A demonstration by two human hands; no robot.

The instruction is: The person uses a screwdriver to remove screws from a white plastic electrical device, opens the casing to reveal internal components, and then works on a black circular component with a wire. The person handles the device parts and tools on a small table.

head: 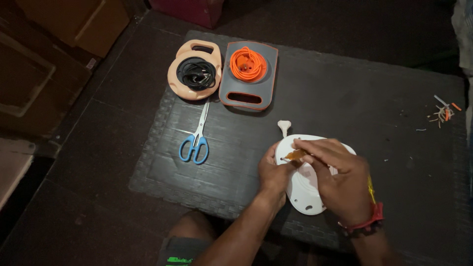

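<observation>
The right hand (340,180) pinches a small amber-handled tool (295,155), tip on the white reel plate (308,197); the left hand (272,172) clamps the plate's near-left rim. Best kept flat and pressed squarely, scissors (195,140) well left.

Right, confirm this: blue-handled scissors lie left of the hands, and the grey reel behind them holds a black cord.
Wrong in one respect. The head view shows the grey reel holding an orange cord; the black cord sits in the peach reel beside it. The blue-handled scissors do lie left of the hands.
</observation>
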